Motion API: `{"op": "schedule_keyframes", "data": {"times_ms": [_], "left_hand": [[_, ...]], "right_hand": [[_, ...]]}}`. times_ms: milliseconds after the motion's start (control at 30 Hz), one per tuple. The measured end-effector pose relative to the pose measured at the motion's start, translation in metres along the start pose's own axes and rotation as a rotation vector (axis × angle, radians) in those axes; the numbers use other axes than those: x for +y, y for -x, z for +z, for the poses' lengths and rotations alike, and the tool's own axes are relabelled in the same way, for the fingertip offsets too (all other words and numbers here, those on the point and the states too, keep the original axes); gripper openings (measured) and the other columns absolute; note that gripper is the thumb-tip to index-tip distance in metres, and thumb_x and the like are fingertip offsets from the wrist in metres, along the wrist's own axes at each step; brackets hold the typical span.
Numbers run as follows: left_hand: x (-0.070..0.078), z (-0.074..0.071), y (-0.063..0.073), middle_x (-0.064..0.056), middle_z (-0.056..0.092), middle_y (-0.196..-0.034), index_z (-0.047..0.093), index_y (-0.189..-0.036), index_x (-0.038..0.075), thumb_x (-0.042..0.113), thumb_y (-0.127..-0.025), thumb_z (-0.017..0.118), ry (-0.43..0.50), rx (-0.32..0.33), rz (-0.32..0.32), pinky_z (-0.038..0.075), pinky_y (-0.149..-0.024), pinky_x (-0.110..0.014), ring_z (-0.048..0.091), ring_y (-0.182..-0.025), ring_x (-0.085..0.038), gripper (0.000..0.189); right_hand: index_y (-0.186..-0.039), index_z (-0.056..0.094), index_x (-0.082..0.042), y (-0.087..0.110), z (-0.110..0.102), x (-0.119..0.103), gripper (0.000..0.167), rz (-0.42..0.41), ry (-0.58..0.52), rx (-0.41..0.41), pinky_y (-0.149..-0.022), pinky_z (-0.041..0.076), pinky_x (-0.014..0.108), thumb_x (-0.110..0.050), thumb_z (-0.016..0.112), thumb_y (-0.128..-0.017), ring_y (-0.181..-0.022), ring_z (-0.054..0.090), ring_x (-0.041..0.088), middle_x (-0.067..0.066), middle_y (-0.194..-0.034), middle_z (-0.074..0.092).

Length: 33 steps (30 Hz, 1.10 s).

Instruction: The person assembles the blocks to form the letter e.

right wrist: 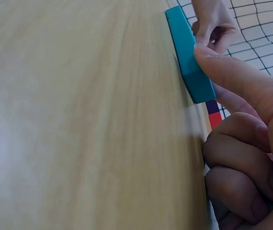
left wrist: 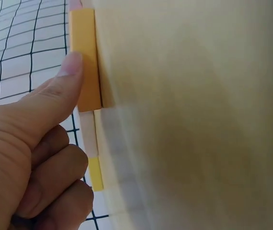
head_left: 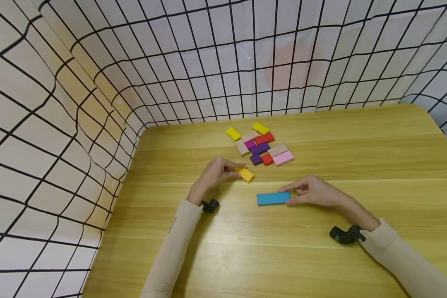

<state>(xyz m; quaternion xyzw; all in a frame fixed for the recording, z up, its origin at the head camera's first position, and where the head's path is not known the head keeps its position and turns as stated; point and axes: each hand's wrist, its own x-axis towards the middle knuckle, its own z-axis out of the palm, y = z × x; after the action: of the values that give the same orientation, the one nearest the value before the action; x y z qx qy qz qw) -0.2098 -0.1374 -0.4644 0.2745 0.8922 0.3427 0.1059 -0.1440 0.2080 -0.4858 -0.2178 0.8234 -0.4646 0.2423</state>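
Observation:
My left hand (head_left: 217, 173) pinches an orange block (head_left: 246, 174) between thumb and index finger, just in front of a group of coloured blocks. In the left wrist view the thumb presses on the side of this orange block (left wrist: 85, 62), and the other fingers are curled in. To the right and nearer, my right hand (head_left: 314, 191) holds the right end of a longer blue block (head_left: 271, 199) between thumb and index finger. The right wrist view shows the thumb against the near side of the blue block (right wrist: 187, 55); its other fingers are folded.
Several flat blocks lie behind the hands: yellow (head_left: 233, 133), red (head_left: 264, 138), purple (head_left: 260, 149), pink (head_left: 283, 158) and beige (head_left: 241, 147), many of them touching. The wooden table (head_left: 357, 145) is bordered at the back and left by a white cloth with a black grid (head_left: 193, 62).

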Motion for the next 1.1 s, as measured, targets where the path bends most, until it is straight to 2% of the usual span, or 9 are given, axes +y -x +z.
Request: {"op": "schedule_keyframes", "data": {"times_ms": [100,200,467,533,667,800,933,1100], "left_hand": [[0.002,-0.001,-0.001,-0.007,0.078,-0.117,0.078,-0.121,0.014,0.018,-0.091,0.08,-0.016,-0.006,0.001,0.033,-0.055,-0.016,0.042,-0.06,-0.006,0.03],[0.004,-0.002,0.003,-0.008,0.079,-0.113,0.081,-0.116,0.012,0.017,-0.088,0.083,-0.02,-0.004,-0.003,0.035,-0.055,-0.016,0.047,-0.063,-0.007,0.029],[0.009,0.004,0.027,-0.003,0.079,-0.087,0.083,-0.108,0.012,0.022,-0.082,0.088,-0.022,0.029,-0.017,0.03,-0.055,-0.017,0.037,-0.06,-0.005,0.028],[0.01,0.006,0.035,-0.002,0.074,-0.078,0.084,-0.107,0.011,0.021,-0.082,0.088,-0.013,0.036,-0.004,0.029,-0.056,-0.018,0.036,-0.059,-0.006,0.027],[0.013,0.011,0.05,0.004,0.054,-0.062,0.084,-0.105,0.01,0.02,-0.082,0.089,0.013,0.051,-0.005,0.028,-0.056,-0.018,0.033,-0.058,-0.005,0.026],[0.019,0.018,0.061,0.007,0.043,-0.061,0.084,-0.104,0.009,0.021,-0.081,0.089,0.023,0.081,-0.015,0.028,-0.056,-0.018,0.033,-0.058,-0.005,0.026],[0.026,0.023,0.068,0.006,0.045,-0.061,0.084,-0.104,0.007,0.021,-0.081,0.089,0.004,0.108,-0.016,0.03,-0.057,-0.018,0.035,-0.058,-0.005,0.027],[0.033,0.028,0.073,0.002,0.058,-0.062,0.083,-0.101,0.005,0.019,-0.079,0.091,-0.005,0.161,-0.042,0.031,-0.055,-0.017,0.036,-0.057,-0.004,0.028]], "right_hand": [[-0.124,0.078,-0.02,0.0,0.0,0.001,0.038,0.006,0.0,0.002,-0.055,0.024,0.023,-0.031,0.084,-0.088,-0.055,0.025,0.005,-0.01,-0.06,0.027],[-0.124,0.078,-0.02,-0.001,0.0,0.001,0.037,0.002,-0.002,-0.004,-0.055,0.024,0.023,-0.031,0.083,-0.089,-0.055,0.025,0.005,-0.009,-0.06,0.027],[-0.124,0.077,-0.02,-0.001,0.0,-0.001,0.039,0.018,-0.008,-0.006,-0.055,0.023,0.024,-0.032,0.084,-0.088,-0.055,0.025,0.006,-0.008,-0.06,0.027],[-0.124,0.077,-0.018,-0.001,0.001,-0.001,0.039,0.015,-0.011,-0.003,-0.055,0.023,0.024,-0.031,0.084,-0.088,-0.055,0.025,0.006,-0.008,-0.059,0.027],[-0.124,0.078,-0.018,0.0,0.001,-0.003,0.039,0.013,-0.021,0.012,-0.055,0.023,0.023,-0.03,0.084,-0.088,-0.055,0.024,0.005,-0.008,-0.059,0.026],[-0.123,0.078,-0.018,0.0,0.001,-0.002,0.038,0.012,-0.027,0.022,-0.054,0.023,0.023,-0.03,0.084,-0.088,-0.054,0.024,0.005,-0.009,-0.058,0.026],[-0.123,0.078,-0.018,0.0,0.002,-0.001,0.037,0.013,-0.027,0.022,-0.054,0.022,0.023,-0.03,0.084,-0.088,-0.054,0.023,0.005,-0.009,-0.058,0.026],[-0.123,0.078,-0.018,-0.001,0.002,-0.002,0.037,0.01,-0.029,0.021,-0.053,0.022,0.023,-0.03,0.084,-0.088,-0.054,0.023,0.005,-0.009,-0.058,0.026]]}}
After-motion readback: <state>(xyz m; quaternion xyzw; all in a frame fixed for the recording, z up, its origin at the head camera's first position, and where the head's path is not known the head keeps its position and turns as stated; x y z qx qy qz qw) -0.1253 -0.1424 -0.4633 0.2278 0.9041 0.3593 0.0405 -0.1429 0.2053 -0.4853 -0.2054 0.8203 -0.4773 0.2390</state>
